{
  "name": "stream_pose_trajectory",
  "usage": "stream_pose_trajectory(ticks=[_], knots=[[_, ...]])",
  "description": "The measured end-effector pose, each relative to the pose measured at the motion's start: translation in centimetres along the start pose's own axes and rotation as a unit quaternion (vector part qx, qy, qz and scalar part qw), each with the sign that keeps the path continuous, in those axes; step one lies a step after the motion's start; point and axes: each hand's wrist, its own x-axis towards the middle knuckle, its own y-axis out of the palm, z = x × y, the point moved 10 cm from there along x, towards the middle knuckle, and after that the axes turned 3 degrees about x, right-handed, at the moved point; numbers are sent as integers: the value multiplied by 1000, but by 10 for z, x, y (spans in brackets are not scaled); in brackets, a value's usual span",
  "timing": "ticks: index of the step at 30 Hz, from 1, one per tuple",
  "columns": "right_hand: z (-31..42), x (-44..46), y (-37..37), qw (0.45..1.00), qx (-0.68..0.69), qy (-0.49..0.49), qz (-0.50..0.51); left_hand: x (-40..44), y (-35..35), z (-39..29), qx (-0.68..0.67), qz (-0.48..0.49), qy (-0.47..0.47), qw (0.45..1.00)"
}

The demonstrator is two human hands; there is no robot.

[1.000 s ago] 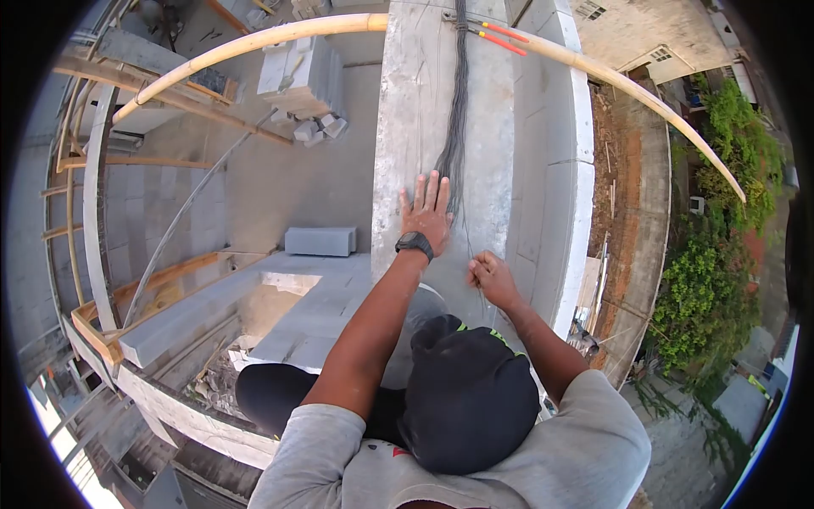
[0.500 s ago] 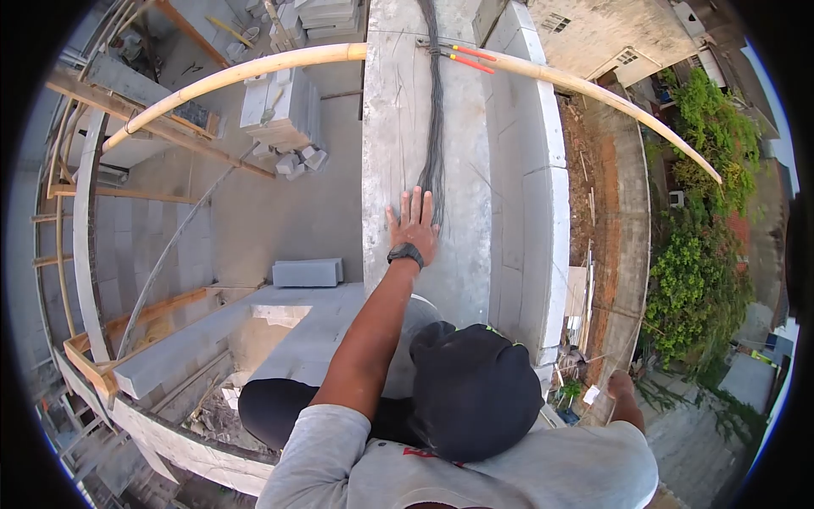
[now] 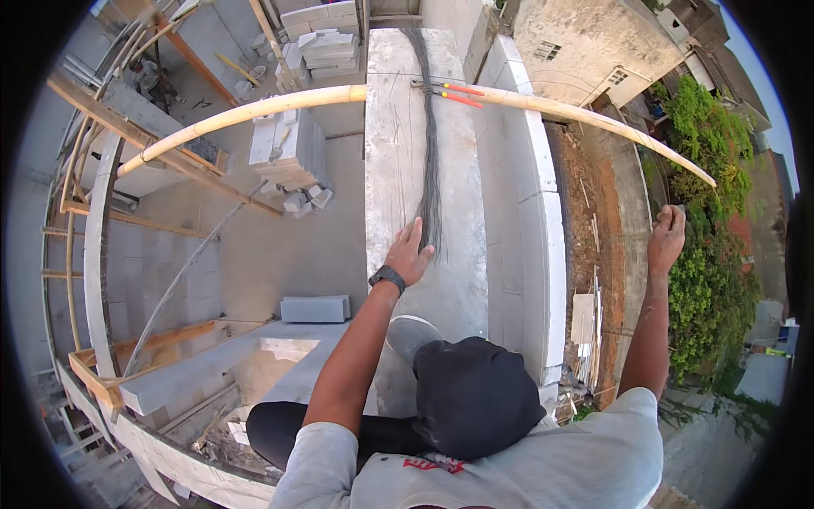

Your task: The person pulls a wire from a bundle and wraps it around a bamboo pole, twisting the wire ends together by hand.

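Observation:
My left hand, with a dark watch on its wrist, is held flat with fingers stretched out beside the lower end of a bundle of thin dark wires. Its fingertips overlap the wires; whether they press on them I cannot tell. The bundle runs lengthwise along a pale concrete surface. Across its upper part lie pincers with orange-red handles. My right hand is raised far out to the right, away from the wires, its fingers curled closed. Anything inside them is hidden.
Bamboo extends to the left of the concrete, and more bamboo to the right. A white block wall borders the right side. Lower down at left are stacked blocks and a grey block. A person is at far upper left.
My left hand has drawn back toward me along the wires, its fingers closer together. My right hand has risen from low at the right to out in front, with fingers curled.

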Motion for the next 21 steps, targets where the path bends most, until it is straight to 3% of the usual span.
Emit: stream_pose_trajectory(ticks=[6, 9, 11, 13, 19, 20, 21], knots=[[155, 18, 79, 992, -19, -118, 48, -27, -89, 13, -62, -74, -27, 995], [219, 43, 52, 984, -42, -158, 64, -51, -142, 27, -39, -92, -55, 993], [248, 70, 15, 977, -108, -186, -4, -69, -173, 42, 12, -82, -84, 993], [266, 95, -19, 981, -130, -147, -9, -87, -209, 50, 27, -100, -109, 989], [347, 143, -90, 913, -208, -325, -132, -131, -275, 55, 63, -123, -125, 982], [350, 172, -76, 917, -196, -338, -80, -135, -283, 45, 54, -116, -113, 985], [370, 170, -71, 916, -179, -349, -89, -138, -293, 34, 52, -126, -114, 984]])
